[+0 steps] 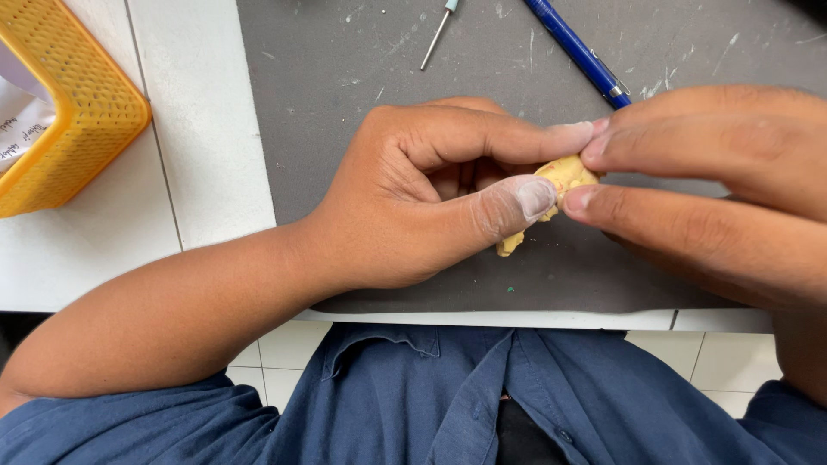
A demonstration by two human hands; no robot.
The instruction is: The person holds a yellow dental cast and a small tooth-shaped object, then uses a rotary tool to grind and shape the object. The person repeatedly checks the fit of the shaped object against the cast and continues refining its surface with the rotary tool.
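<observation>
I saw only one thing of this kind from the head camera. At the far left edge, on the white tiled counter, stood a yellow plastic basket point(82, 108) with perforated walls and rounded corners, cut off by the frame's top and left edges. Inside it I could make out a white paper label or slip point(19, 120), lying against the basket's inner side, with some small dark handwriting on it and a pale lilac patch above it. Most of the paper was hidden by the basket's rim and the picture's edge. I found no screens, signs or other packages anywhere else in view.
</observation>
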